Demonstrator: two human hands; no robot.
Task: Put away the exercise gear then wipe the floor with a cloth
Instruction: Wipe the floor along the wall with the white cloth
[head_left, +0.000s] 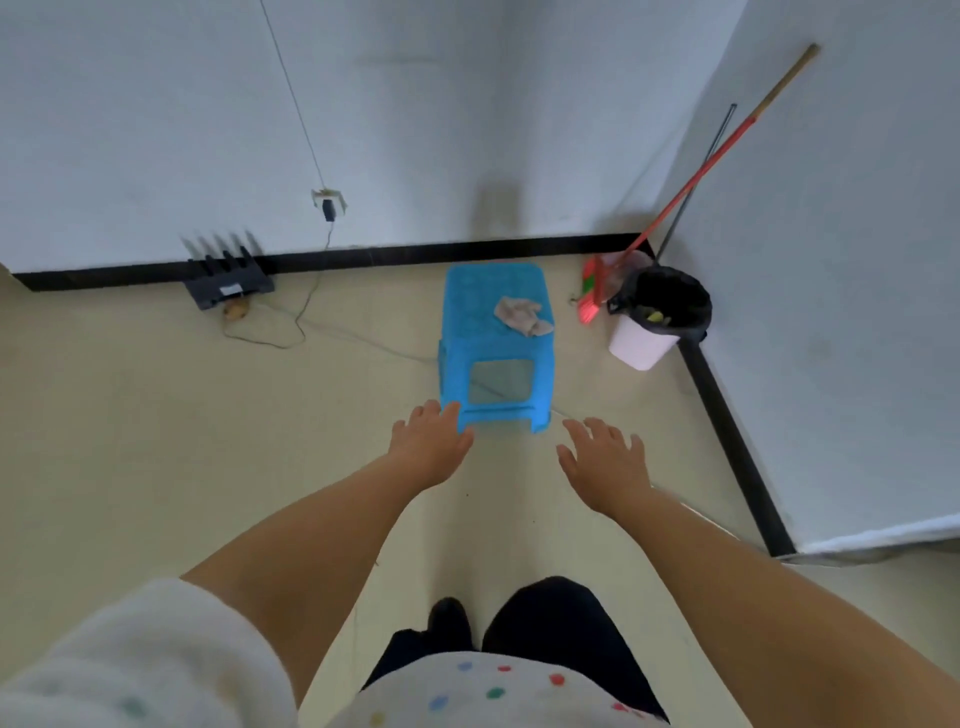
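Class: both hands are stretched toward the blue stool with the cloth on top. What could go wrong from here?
1. The cloth lies near the stool's right edge; a nudge might drop it.
2. A thin cable trails across the floor by the stool; feet could snag it.
3. The bin and broom stand close on the right.

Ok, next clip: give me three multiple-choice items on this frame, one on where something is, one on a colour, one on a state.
1. Where does the cloth lie?
A. on the floor
B. on the stool
C. in the bin

2. What colour is the stool?
A. blue
B. red
C. white

3. How are the hands?
A. both grip the cloth
B. one holds the broom
C. both open, holding nothing

Answers:
1 B: the cloth sits on the stool's top, toward its right side.
2 A: the stool's top and legs are bright blue.
3 C: the left hand and right hand reach forward with spread fingers, nothing in them.
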